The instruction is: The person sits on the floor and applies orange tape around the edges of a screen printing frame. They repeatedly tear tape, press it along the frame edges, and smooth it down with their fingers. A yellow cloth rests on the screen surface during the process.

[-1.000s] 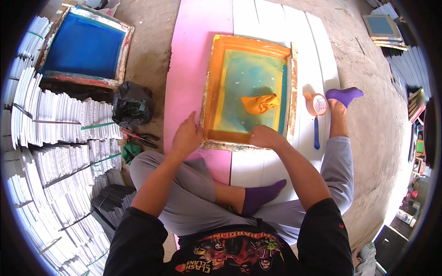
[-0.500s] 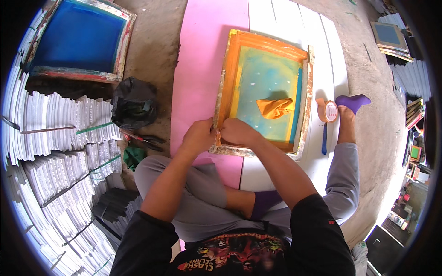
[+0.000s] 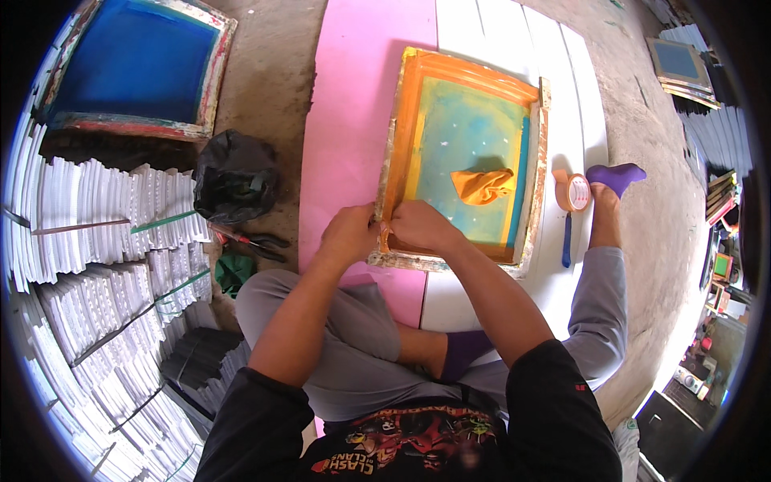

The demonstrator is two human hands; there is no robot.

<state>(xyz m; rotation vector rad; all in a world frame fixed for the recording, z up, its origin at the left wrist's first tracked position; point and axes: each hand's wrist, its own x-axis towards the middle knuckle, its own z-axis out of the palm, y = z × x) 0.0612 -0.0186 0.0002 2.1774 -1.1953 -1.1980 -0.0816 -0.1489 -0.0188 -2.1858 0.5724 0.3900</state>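
A wooden screen-printing frame [image 3: 540, 181] lies flat, its inner edges lined with orange-brown tape and its mesh blue-green and yellow. Both my hands are at its near left corner. My left hand [image 3: 351, 233] is closed at the outer side of the left rail. Over the inner side, my right hand [image 3: 422, 227] is closed in a fist, close beside the left. A bit of brown tape [image 3: 384, 238] shows at the corner between them; my fingertips and what they pinch are hidden. On the mesh rests a crumpled yellow-orange cloth [image 3: 483, 186].
Beneath the frame is a pink and white board [image 3: 345, 128]. Right of the frame lie a tape roll [image 3: 577, 193] and a blue slim tool [image 3: 567, 241]. At left are a black bag [image 3: 234, 177], pliers [image 3: 261, 241], paper stacks [image 3: 88, 209] and a blue screen [image 3: 132, 64].
Both hands have shifted slightly up along the left rail, keeping closed at the same corner. The frame and cloth look almost the same, with only a small shift of the whole view.
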